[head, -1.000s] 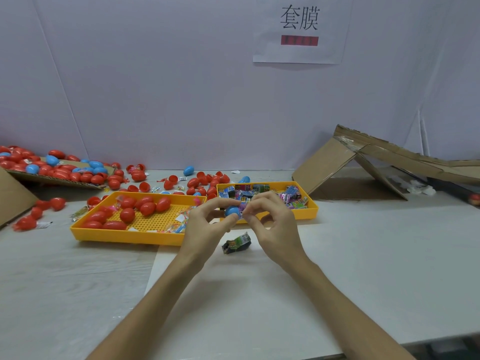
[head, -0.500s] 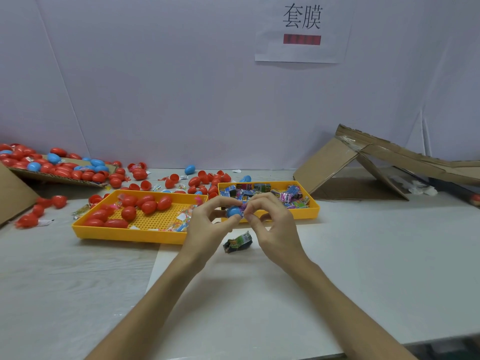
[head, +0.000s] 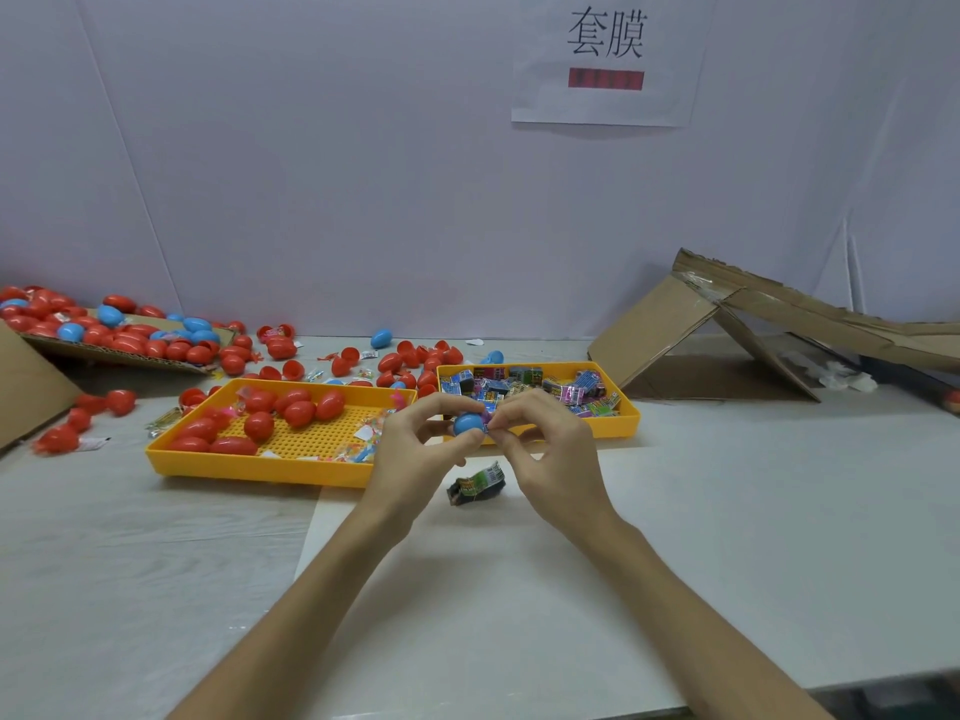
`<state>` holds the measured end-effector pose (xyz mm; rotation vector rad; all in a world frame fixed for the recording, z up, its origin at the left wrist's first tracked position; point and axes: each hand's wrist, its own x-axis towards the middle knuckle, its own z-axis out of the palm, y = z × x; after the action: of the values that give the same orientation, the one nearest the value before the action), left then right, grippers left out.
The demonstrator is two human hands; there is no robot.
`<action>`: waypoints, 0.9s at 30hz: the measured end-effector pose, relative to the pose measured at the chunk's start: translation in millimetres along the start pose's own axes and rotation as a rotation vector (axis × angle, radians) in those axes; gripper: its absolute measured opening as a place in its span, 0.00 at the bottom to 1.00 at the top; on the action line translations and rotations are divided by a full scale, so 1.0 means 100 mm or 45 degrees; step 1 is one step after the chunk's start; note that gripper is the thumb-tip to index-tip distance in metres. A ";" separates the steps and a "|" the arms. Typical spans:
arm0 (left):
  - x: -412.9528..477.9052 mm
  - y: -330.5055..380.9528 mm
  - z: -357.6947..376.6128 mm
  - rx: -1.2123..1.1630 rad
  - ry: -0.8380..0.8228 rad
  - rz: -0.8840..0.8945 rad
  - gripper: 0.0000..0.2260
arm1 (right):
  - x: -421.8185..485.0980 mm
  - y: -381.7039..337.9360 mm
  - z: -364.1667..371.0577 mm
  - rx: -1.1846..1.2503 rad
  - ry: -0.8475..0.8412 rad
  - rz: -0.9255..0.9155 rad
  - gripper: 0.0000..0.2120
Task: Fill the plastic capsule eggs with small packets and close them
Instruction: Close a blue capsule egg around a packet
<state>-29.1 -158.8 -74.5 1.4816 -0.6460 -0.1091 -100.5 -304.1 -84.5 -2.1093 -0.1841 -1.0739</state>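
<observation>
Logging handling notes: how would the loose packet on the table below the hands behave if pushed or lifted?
The packet looks creased and bent, so probably floppy, not stiff. Small and thin, it is likely light. Flattish, it should slide on the table rather than roll.

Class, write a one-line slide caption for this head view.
Left hand holds a blue egg; right hand pinches a packet against it.

Glossy blue plastic egg (head: 467, 423) pinched between fingers (head: 436, 403); crinkled, shiny film packet (head: 477, 484) just below them. Left of the fingers, smooth yellow plastic tray (head: 249, 466), perforated floor, glossy red eggs (head: 300, 413). Far right, rough torn cardboard (head: 660, 330). Beneath, matt wood-grain table (head: 156, 563).
</observation>
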 end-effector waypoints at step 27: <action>0.00 -0.04 0.00 0.097 0.077 0.118 0.11 | -0.01 -0.04 0.03 0.049 0.117 0.069 0.06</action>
<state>-27.7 -159.2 -78.5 1.5198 -0.6750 0.0318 -100.6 -298.6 -83.8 -2.0152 -0.1019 -1.1237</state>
